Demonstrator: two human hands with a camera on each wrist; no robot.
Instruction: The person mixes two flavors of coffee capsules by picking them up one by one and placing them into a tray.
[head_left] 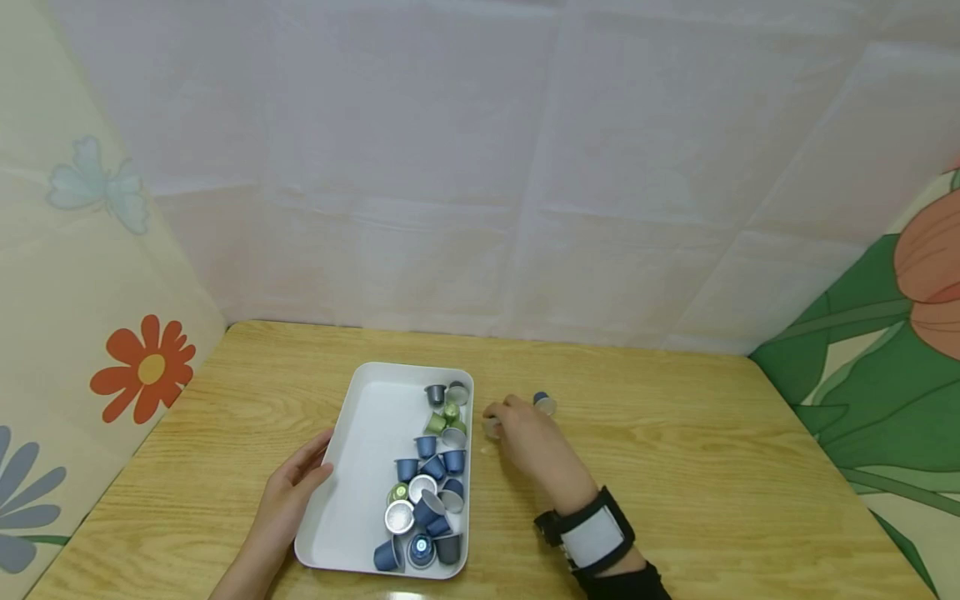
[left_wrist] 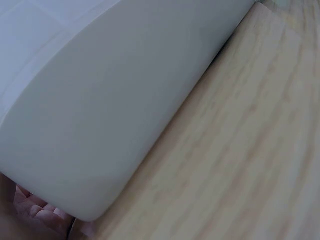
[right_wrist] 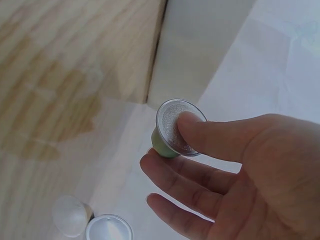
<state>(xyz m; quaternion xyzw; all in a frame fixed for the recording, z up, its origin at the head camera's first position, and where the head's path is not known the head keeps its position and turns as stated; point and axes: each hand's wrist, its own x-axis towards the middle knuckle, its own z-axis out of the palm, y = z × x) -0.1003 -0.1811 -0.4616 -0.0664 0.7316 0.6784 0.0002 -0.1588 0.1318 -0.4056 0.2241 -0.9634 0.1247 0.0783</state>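
My right hand [head_left: 536, 450] is just past the right edge of a white tray [head_left: 367, 433]. Between its thumb and fingers it pinches a green coffee capsule [right_wrist: 170, 131], its silver lid under the thumb in the right wrist view. At the tray's left side, my left hand [head_left: 294, 483] holds the rim, thumb at the edge and fingers along the outer wall. The left wrist view shows mostly that wall, with a few fingers [left_wrist: 42, 212] low in the corner. Several blue, green and dark capsules [head_left: 429, 507] lie jumbled along the tray's right half.
A blue capsule [head_left: 544, 403] with a pale lid lies on the wooden table [head_left: 690, 467], beyond my right hand. Two capsules show low in the right wrist view, one with a silver lid [right_wrist: 109, 229]. A pale cloth wall [head_left: 480, 167] closes the back.
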